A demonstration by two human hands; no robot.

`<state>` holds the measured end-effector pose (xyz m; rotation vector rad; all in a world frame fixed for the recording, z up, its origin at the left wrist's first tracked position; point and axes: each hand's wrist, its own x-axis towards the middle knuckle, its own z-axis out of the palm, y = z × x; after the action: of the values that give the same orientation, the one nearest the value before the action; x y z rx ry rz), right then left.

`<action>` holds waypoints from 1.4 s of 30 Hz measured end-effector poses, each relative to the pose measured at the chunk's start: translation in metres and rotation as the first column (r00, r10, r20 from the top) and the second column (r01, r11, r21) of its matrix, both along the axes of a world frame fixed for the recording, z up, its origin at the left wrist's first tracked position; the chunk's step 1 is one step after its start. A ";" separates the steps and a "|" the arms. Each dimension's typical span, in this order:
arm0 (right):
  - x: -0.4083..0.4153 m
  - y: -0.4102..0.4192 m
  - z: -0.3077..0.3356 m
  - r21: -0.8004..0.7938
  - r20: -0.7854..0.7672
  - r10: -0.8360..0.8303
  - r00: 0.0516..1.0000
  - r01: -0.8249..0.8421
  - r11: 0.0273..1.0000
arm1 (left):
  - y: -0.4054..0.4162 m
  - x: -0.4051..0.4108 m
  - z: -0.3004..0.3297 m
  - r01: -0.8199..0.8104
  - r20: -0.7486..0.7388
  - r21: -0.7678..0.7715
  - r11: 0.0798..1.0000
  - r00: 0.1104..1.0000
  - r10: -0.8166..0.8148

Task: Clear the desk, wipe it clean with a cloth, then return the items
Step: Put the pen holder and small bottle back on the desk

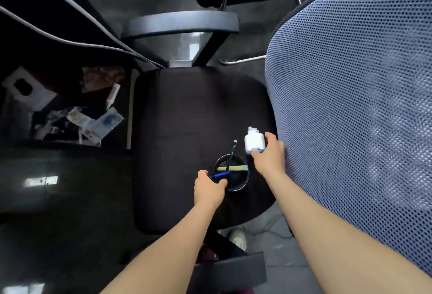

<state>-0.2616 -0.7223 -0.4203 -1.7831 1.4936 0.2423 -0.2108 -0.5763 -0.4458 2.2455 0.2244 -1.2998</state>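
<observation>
While both arms reach down over the chair seat [187, 116], I've got my left hand [209, 189] gripping the pen cup [236, 180] rim, right hand [268, 157] clasping the white charger [254, 140], both resting on seat nr the mesh backrest [350, 106].

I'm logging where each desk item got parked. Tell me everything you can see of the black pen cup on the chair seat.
The pen cup is a round, dark cup with a thin pale rim, material unclear. It stands upright on the black chair seat, near its right edge. Inside are a blue pen, a yellow-green flat stick lying across the mouth, and a dark pen leaning out. The left hand grips its near-left rim.
</observation>
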 end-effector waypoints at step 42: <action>0.042 0.227 0.330 -0.265 0.219 0.719 0.660 -0.669 0.695 | 0.271 -0.006 0.362 -0.657 0.280 -0.514 0.552 0.480 0.831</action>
<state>-0.2196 -0.4957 -0.0898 -2.3492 0.5500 0.2066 -0.2166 -0.3056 -0.0843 1.7200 0.6653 -0.2094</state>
